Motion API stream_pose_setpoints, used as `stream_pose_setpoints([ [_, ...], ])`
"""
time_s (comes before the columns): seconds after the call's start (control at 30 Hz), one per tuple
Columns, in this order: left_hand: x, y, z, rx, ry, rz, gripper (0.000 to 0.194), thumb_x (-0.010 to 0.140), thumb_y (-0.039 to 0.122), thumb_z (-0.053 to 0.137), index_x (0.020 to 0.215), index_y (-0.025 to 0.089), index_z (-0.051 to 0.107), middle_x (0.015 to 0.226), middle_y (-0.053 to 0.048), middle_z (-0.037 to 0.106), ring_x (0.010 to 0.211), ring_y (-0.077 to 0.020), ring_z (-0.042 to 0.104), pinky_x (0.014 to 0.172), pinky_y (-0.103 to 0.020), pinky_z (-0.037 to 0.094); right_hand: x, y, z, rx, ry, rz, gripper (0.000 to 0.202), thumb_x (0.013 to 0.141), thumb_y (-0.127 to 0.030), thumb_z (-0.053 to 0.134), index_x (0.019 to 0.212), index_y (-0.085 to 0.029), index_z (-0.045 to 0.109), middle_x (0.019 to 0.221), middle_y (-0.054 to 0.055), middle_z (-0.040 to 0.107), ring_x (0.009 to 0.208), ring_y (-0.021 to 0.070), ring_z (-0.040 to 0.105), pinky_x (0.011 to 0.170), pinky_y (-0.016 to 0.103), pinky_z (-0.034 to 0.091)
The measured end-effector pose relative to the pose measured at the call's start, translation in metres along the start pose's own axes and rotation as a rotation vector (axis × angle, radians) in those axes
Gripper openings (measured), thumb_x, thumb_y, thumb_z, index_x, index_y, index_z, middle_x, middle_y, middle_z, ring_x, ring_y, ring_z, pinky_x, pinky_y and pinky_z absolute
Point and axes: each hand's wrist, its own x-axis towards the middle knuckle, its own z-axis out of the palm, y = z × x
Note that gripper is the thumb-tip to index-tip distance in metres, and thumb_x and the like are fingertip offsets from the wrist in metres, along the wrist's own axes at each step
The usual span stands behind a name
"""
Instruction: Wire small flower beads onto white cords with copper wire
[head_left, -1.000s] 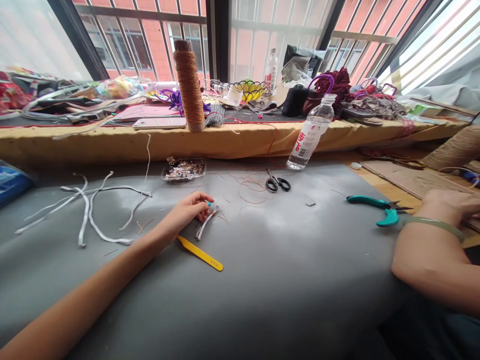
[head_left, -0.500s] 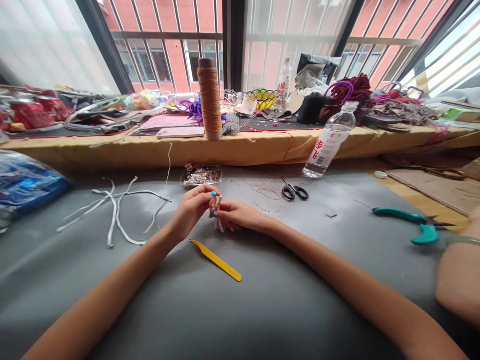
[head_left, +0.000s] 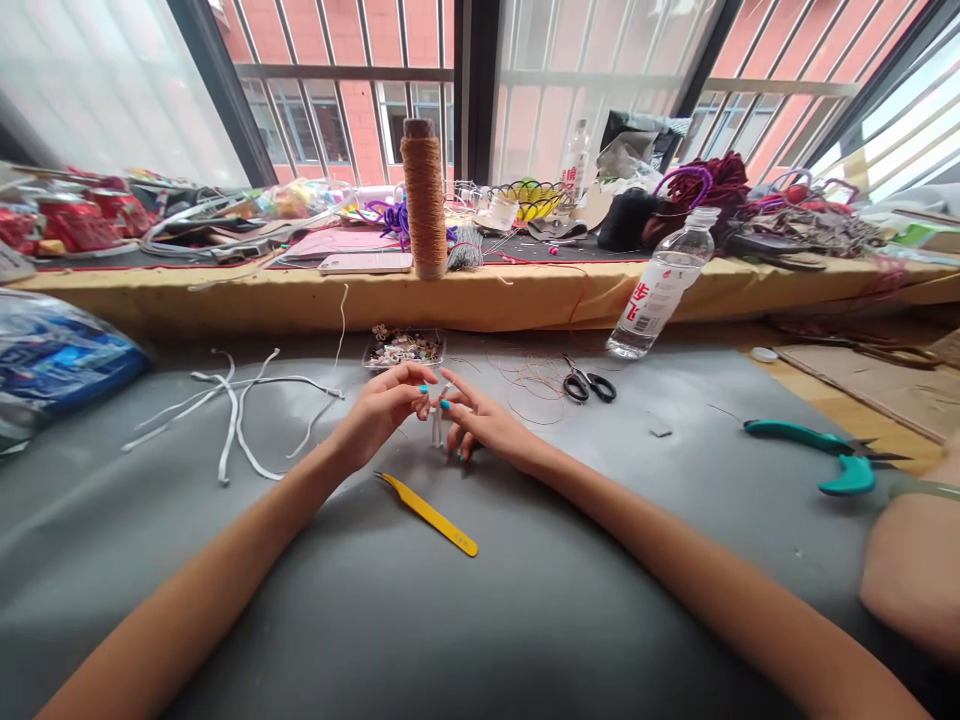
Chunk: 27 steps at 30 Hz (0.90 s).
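Note:
Over the grey mat, my left hand (head_left: 382, 405) is closed, thumb and fingertips pinched on something small that I cannot make out. Right beside it my right hand (head_left: 484, 425) is closed around a short white cord (head_left: 437, 428), whose ends hang down between the two hands. Part of the cord is hidden by the fingers. Yellow tweezers (head_left: 431, 516) lie just below the hands. A clear tray of small beads and charms (head_left: 405, 348) sits right behind the fingertips. Several loose white cords (head_left: 236, 420) are spread to the left.
Black-handled scissors (head_left: 589, 385) and thin tangled wire (head_left: 525, 385) lie right of the tray. A plastic bottle (head_left: 664, 285) leans at the ledge. Teal pliers (head_left: 817, 440) rest near another person's arm (head_left: 911, 560). A brown thread spool (head_left: 424, 200) stands on the cluttered ledge.
My hands have drawn slightly apart. My right hand's fingers have loosened and lifted, and the white cord ends now hang more plainly between the hands. The view has shifted a little.

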Motion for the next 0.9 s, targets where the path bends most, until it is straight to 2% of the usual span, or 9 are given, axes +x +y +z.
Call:
stream_pose_setpoints([
  [0.07,-0.001,0.000,0.002,-0.004,-0.016,-0.019,0.013,0.069,0.018,0.053,0.081,0.015,0.053,0.058,0.004,0.045,0.055,-0.0069,0.041,0.057,-0.021,0.034,-0.003,-0.001,0.000,0.023,0.004,-0.057,0.072,0.079,-0.035,0.052,0.135,-0.037,0.007,0.125,0.008,0.038,0.058,0.0043,0.056,0.042,0.018,0.046],
  [0.13,-0.001,0.000,0.003,0.035,-0.019,-0.038,0.012,0.070,0.018,0.052,0.081,0.015,0.053,0.058,0.004,0.043,0.053,-0.0061,0.037,0.054,-0.020,0.031,-0.004,-0.001,0.000,0.065,0.045,-0.070,0.074,0.078,-0.035,0.054,0.135,-0.039,0.007,0.121,0.006,0.041,0.057,0.0043,0.055,0.042,0.018,0.046],
  [0.23,-0.001,-0.001,0.003,0.108,-0.024,-0.048,0.015,0.071,0.019,0.051,0.086,0.016,0.051,0.060,0.005,0.043,0.054,-0.0062,0.036,0.054,-0.020,0.030,-0.003,0.000,0.000,0.072,0.100,-0.062,0.044,0.083,-0.036,0.043,0.126,-0.026,0.037,0.097,0.003,0.051,0.051,0.0027,0.050,0.044,0.017,0.044],
  [0.33,0.000,-0.002,0.000,0.235,-0.012,-0.013,0.023,0.071,0.018,0.049,0.094,0.017,0.048,0.061,0.005,0.042,0.057,-0.0077,0.038,0.059,-0.021,0.032,-0.001,0.003,0.002,-0.033,0.099,-0.051,0.031,0.087,-0.034,0.035,0.095,-0.013,0.057,0.072,0.000,0.050,0.045,0.0024,0.045,0.042,0.016,0.040],
  [0.4,0.002,-0.004,-0.002,0.389,0.008,0.024,0.026,0.071,0.018,0.048,0.097,0.016,0.047,0.061,0.005,0.041,0.059,-0.0089,0.039,0.060,-0.022,0.032,-0.001,0.006,0.004,-0.090,0.099,-0.045,0.028,0.086,-0.030,0.036,0.084,-0.012,0.057,0.061,-0.002,0.048,0.042,0.0030,0.042,0.040,0.016,0.037],
  [0.53,0.004,-0.005,-0.004,0.631,-0.010,0.087,0.023,0.073,0.022,0.048,0.095,0.016,0.049,0.068,0.003,0.042,0.064,-0.0101,0.040,0.060,-0.023,0.032,0.000,0.010,0.004,-0.159,0.119,-0.049,0.018,0.081,-0.020,0.040,0.087,-0.013,0.056,0.057,-0.004,0.049,0.045,0.0047,0.043,0.044,0.017,0.037],
  [0.67,0.002,-0.003,-0.003,0.587,-0.056,0.047,0.021,0.072,0.024,0.049,0.092,0.017,0.052,0.073,0.002,0.046,0.070,-0.0109,0.044,0.066,-0.023,0.035,0.000,0.011,0.003,-0.229,0.106,-0.048,0.016,0.078,-0.023,0.047,0.084,-0.014,0.058,0.053,-0.005,0.047,0.045,0.0064,0.044,0.046,0.019,0.036],
  [0.8,0.001,-0.001,-0.004,0.486,-0.039,0.018,0.018,0.075,0.024,0.045,0.089,0.017,0.054,0.079,0.001,0.052,0.074,-0.0116,0.049,0.074,-0.025,0.039,-0.001,0.008,0.004,-0.266,0.086,-0.051,0.015,0.077,-0.015,0.043,0.074,-0.014,0.058,0.059,-0.004,0.050,0.049,0.0055,0.043,0.049,0.018,0.035],
  [0.9,0.004,-0.005,-0.008,0.700,0.000,0.133,0.019,0.076,0.021,0.043,0.090,0.016,0.055,0.084,-0.002,0.053,0.078,-0.0132,0.051,0.076,-0.027,0.041,-0.001,0.008,0.006,-0.272,0.082,-0.045,0.019,0.080,-0.013,0.038,0.070,-0.014,0.054,0.059,-0.003,0.050,0.047,0.0048,0.041,0.048,0.018,0.034],
])
